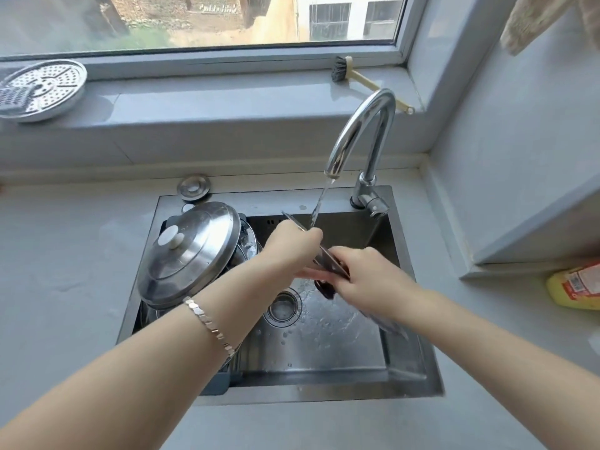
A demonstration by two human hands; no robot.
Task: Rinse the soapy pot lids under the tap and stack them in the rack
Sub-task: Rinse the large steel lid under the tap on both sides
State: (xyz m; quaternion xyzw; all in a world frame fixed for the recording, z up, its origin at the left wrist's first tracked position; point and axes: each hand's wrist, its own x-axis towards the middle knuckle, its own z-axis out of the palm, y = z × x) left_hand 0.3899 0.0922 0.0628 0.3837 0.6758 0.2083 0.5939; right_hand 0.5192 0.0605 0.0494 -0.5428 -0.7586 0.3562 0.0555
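Soap could let the tilted glass pot lid (329, 259), gripped by left hand (292, 246) and right hand (367, 276) under the curved chrome tap (363, 125) mid-frame, slip into the steel sink (341, 345).

Bare forearms; L wrist w/ silver bracelet (209, 324) (faceted links, prob. metal).

Daylit window (201, 19), grey sill (227, 92), pale countertop (65, 254), grey walls (519, 141)
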